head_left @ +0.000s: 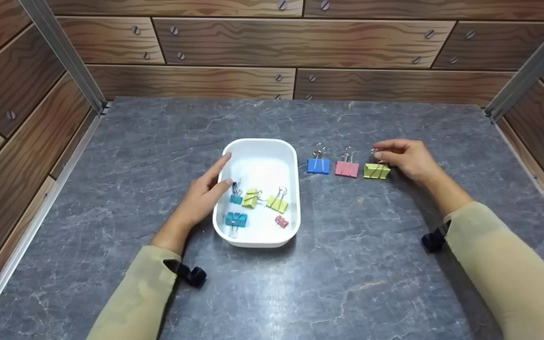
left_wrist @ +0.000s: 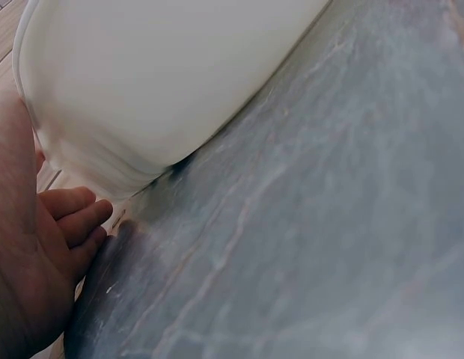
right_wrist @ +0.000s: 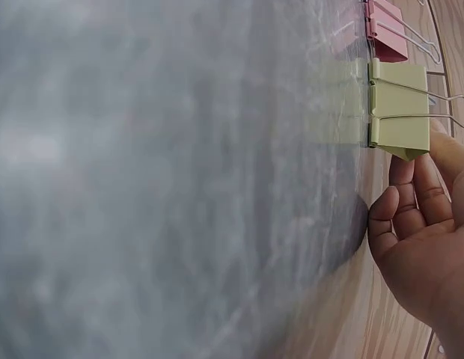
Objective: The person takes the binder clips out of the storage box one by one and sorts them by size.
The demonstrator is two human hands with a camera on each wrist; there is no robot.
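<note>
A white plastic tub (head_left: 258,243) stands on the table with small and larger binder clips inside. My left hand (head_left: 203,193) rests on its left rim, thumb and index finger extended over the edge; in the left wrist view the other fingers lie loosely beside the outer wall. To the right of the tub, a blue binder clip (head_left: 318,165), a pink binder clip (head_left: 346,169) and a yellow-green binder clip (head_left: 376,171) stand in a row, handles up. My right hand (head_left: 411,158) pinches the yellow-green clip's wire handle between thumb and index finger.
In the tub lie a teal binder clip (head_left: 236,219), two yellow-green binder clips, a small pink clip (head_left: 281,221) and small clips near my left thumb. Wood-patterned panels (head_left: 300,42) enclose the grey marbled table (head_left: 347,264) at the back and sides.
</note>
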